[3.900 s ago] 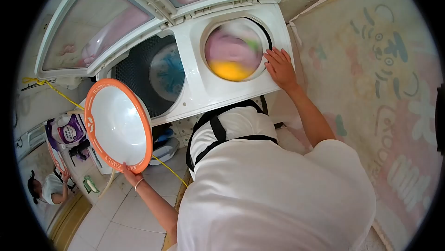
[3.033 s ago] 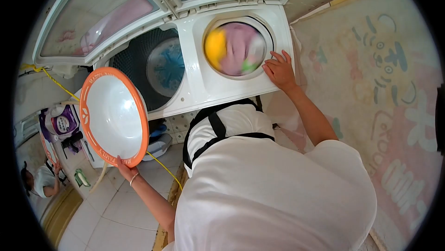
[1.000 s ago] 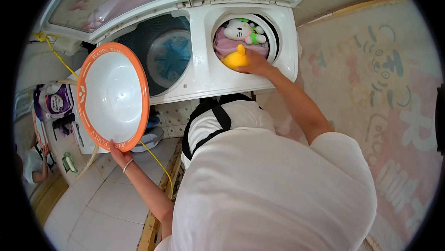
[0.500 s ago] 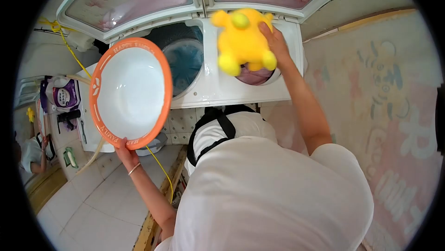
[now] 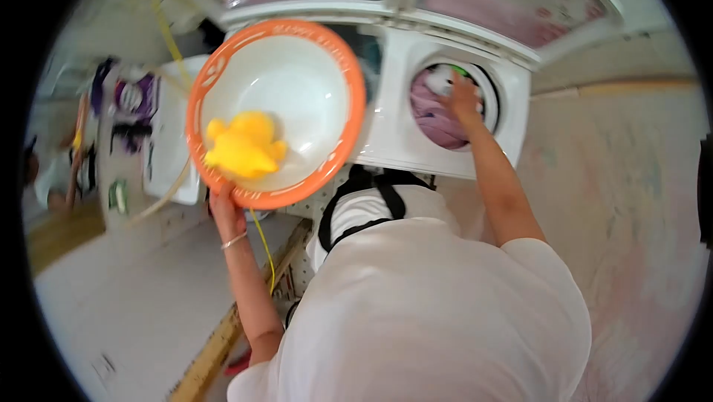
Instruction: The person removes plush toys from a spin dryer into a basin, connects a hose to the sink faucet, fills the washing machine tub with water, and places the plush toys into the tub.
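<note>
Orange-rimmed basin [image 5: 297,82], white inside, is tilted toward you and held up in front of the washer [image 5: 394,134]. Your left hand [image 5: 225,212] grips its lower rim from below, fingers closed on the edge, a thin bracelet on the wrist. Yellow plush toy [image 5: 245,146] lies inside the basin, low on its left side, touching the white wall; it is blurred, so its shape is not clear. Your right hand [image 5: 462,97] is down in the round spin tub [image 5: 453,108] on the right side of the washer, on top of the pink cloth [image 5: 434,116] there, beside a white toy [image 5: 440,79] with a green patch at the tub's upper edge. Whether those fingers are closed on anything you cannot tell: the hand is blurred and partly sunk among the laundry. Both washer lids [image 5: 520,8] stand raised behind the openings. Left opening of the washer is mostly hidden by the basin. A yellow hose [image 5: 261,242] hangs below the basin, passing just beside your left forearm. On the far left, blurred, a purple bag [image 5: 135,96] stands against a white unit, and another person [image 5: 59,172] shows at the edge of view, well apart from you. Pale tiled floor [image 5: 119,283] lies under your left arm; a patterned pink mat [image 5: 624,201] lies to your right.
</note>
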